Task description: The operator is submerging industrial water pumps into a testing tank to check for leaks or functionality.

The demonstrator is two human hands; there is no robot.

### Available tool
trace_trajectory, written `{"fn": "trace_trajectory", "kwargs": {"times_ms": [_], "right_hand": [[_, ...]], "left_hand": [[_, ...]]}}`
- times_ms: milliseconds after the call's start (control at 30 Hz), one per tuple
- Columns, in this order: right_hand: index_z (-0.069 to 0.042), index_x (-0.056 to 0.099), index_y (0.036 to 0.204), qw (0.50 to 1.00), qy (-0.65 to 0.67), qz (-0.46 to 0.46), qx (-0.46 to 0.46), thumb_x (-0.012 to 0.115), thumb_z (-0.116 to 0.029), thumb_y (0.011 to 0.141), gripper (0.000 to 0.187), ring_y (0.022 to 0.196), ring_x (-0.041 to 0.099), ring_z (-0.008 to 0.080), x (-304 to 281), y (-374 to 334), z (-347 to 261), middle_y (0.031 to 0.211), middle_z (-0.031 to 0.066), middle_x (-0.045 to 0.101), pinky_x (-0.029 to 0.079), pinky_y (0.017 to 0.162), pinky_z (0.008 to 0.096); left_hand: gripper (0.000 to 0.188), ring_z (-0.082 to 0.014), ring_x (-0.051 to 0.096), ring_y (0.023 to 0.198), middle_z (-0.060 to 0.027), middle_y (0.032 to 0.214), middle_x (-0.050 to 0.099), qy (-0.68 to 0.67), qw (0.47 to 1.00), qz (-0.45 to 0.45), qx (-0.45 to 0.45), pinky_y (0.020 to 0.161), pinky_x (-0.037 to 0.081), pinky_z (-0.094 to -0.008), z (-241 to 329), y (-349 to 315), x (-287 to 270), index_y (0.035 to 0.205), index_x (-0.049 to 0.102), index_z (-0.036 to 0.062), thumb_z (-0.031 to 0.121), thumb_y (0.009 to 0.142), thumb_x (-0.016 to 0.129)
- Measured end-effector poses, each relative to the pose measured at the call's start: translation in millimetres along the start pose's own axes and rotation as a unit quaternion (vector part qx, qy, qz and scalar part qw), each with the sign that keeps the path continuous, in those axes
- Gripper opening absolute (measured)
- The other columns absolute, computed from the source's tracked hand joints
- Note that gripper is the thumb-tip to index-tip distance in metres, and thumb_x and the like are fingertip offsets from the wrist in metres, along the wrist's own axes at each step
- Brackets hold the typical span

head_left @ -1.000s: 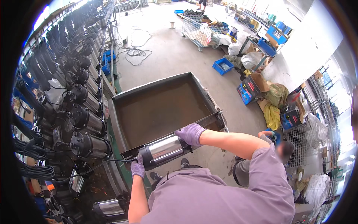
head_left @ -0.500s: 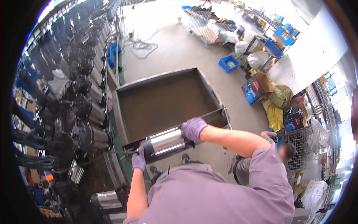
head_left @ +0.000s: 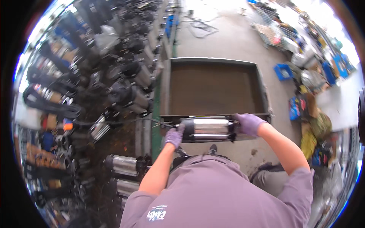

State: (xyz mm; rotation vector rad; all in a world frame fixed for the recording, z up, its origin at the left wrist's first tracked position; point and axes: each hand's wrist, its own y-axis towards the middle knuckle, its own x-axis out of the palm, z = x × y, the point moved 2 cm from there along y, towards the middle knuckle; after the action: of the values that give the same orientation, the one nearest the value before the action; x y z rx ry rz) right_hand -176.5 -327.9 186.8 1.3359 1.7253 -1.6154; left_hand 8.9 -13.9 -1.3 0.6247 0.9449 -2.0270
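Observation:
A cylindrical pump (head_left: 211, 126), with a bright silver body and black ends, lies level along the near edge of a rectangular metal tank (head_left: 262, 85). My left hand (head_left: 174, 137), in a purple glove, is closed at the pump's left end, where a dark cable leads off to the left. At the opposite end, my purple-gloved right hand (head_left: 249, 124) wraps round the black end part; its fingertips are partly hidden. Brown, murky liquid (head_left: 215, 89) shows inside the tank, beyond the pump.
Similar pumps (head_left: 129, 93) stand in rows at left, and more (head_left: 124, 165) lie near my left forearm. A crouching person in grey (head_left: 270, 178) is close on my right. Blue crate (head_left: 283, 71), cartons and bags line the right side. A cable coil (head_left: 201, 28) lies beyond the tank.
The view has turned, so tank and pump now appear squarer and farther right. My right hand has shifted outward round the pump's right end. My left hand stays at the left end.

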Motion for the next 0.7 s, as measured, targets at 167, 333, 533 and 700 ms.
{"fn": "trace_trajectory", "kwargs": {"times_ms": [167,333,533,700], "right_hand": [[-0.005,0.066,0.107,0.992,-0.098,0.032,0.069,0.063,-0.04,0.098,0.037,0.095,0.071,0.0391,4,21,-22,0.102,0.0214,0.073,0.056,0.084,0.05],[-0.009,0.068,0.112,0.986,-0.109,0.094,0.081,0.06,-0.034,0.099,0.03,0.093,0.071,0.039,4,15,-34,0.099,0.0167,0.072,0.057,0.085,0.0512],[-0.008,0.068,0.111,0.958,-0.187,0.118,-0.183,0.065,-0.023,0.094,0.023,0.096,0.069,0.0389,4,10,-25,0.102,0.0173,0.069,0.056,0.086,0.0503],[-0.006,0.062,0.12,0.99,0.059,0.082,0.103,0.062,-0.026,0.098,0.029,0.094,0.069,0.0436,16,20,-23,0.097,0.0222,0.073,0.053,0.085,0.0519]], "left_hand": [[0.107,-0.048,0.061,0.119,-0.0346,0.117,0.066,0.009,0.999,-0.041,-0.01,0.103,0.047,-0.0538,2,-3,-4,0.113,0.071,-0.0059,0.089,0.089,0.028],[0.092,-0.0458,0.06,0.122,-0.0311,0.123,0.066,-0.006,0.997,-0.065,-0.035,0.105,0.047,-0.052,4,-5,-5,0.122,0.069,-0.0018,0.08,0.095,0.035],[0.096,-0.0475,0.062,0.117,-0.0319,0.118,0.068,0.013,0.997,-0.068,-0.04,0.101,0.048,-0.0518,5,-5,-4,0.12,0.069,-0.0048,0.081,0.095,0.034],[0.095,-0.0477,0.062,0.116,-0.0322,0.117,0.068,-0.017,0.998,-0.049,-0.019,0.1,0.048,-0.052,6,-7,-4,0.118,0.07,-0.0042,0.081,0.095,0.035]]}}
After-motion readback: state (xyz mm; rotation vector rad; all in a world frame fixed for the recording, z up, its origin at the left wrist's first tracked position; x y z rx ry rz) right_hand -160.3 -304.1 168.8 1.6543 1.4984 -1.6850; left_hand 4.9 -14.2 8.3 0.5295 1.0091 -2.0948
